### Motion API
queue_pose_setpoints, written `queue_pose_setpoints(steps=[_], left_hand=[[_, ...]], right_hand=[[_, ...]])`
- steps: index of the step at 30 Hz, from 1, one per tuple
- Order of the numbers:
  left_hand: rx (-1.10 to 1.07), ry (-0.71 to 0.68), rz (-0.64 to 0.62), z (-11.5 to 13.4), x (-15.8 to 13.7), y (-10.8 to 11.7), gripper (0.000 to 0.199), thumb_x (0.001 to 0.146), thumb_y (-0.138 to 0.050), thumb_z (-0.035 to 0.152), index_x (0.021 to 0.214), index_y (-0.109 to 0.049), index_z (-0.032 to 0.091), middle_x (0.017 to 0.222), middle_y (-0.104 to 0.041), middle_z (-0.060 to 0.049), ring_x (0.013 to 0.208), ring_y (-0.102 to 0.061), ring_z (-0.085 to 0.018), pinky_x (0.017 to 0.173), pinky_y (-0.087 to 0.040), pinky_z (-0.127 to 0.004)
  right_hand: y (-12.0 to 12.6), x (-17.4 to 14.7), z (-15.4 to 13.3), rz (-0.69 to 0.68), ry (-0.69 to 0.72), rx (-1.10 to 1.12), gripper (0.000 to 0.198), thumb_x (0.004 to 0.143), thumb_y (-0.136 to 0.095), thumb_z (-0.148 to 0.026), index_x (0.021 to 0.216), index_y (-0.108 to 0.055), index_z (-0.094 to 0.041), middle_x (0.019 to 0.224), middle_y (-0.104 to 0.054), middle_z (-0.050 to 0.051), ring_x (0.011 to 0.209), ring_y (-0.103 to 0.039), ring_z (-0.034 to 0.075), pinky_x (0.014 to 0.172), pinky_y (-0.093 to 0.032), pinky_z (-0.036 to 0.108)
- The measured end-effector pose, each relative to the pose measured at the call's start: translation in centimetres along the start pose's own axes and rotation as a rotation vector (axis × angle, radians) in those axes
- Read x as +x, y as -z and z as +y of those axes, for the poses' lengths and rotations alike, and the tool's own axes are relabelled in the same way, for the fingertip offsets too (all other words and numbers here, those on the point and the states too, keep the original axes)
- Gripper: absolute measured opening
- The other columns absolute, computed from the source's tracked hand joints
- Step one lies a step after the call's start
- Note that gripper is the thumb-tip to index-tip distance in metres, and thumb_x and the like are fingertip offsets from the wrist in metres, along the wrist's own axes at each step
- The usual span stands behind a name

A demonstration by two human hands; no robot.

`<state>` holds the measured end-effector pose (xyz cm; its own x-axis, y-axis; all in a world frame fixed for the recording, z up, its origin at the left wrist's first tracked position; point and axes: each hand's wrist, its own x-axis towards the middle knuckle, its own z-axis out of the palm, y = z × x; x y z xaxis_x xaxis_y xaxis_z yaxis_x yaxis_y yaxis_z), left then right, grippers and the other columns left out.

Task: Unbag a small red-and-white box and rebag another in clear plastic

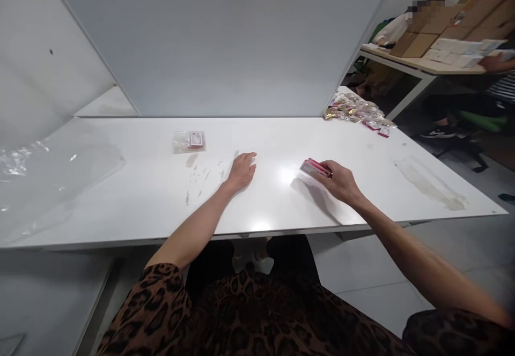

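White table, right hand gripping packets

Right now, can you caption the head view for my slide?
Right hand grips small pink packets over a white table; left hand rests flat, bagged packet beyond.

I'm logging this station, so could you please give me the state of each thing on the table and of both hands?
Left hand: flat on the table, holding nothing.
Right hand: gripping small pink packets.
Clear bag: lying flat, untouched.
Packet pile: loose heap at far right corner.
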<state>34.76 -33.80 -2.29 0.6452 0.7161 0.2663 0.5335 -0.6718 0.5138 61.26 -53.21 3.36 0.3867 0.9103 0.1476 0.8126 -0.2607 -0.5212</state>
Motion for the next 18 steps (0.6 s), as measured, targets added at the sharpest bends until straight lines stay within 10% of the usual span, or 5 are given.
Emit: queue_pose_setpoints(steps=[4,9,18], left_hand=[[-0.006,-0.017,0.02,-0.3,-0.3,0.1,0.045,0.099,-0.047,0.023,0.143,-0.055,0.017,0.142,-0.063,-0.013,0.134,-0.056,-0.028,0.121,-0.041,-0.05],[0.0,-0.007,0.007,0.0,-0.7,0.4,0.045,0.1,-0.044,0.026,0.142,-0.055,0.015,0.144,-0.062,-0.015,0.135,-0.056,-0.028,0.121,-0.042,-0.052],[0.016,0.026,0.041,0.8,-1.4,0.9,0.042,0.1,-0.045,0.033,0.139,-0.06,0.03,0.142,-0.066,-0.008,0.136,-0.057,-0.026,0.121,-0.046,-0.051]], right_hand=[[1.7,0.9,4.4,0.019,-0.1,-0.082,0.025,0.087,-0.064,-0.045,0.081,-0.061,-0.021,0.079,-0.066,0.008,0.07,-0.054,0.021,0.064,-0.037,0.032],[3.8,4.3,9.8,0.111,-0.504,0.412,0.024,0.082,-0.079,-0.037,0.076,-0.065,-0.018,0.057,-0.056,0.001,0.056,-0.048,0.015,0.054,-0.032,0.029],[7.0,23.4,14.4,0.507,-0.646,0.501,0.034,0.093,-0.068,-0.016,0.072,-0.044,-0.024,0.065,-0.051,-0.001,0.056,-0.047,0.009,0.058,-0.035,0.035]])
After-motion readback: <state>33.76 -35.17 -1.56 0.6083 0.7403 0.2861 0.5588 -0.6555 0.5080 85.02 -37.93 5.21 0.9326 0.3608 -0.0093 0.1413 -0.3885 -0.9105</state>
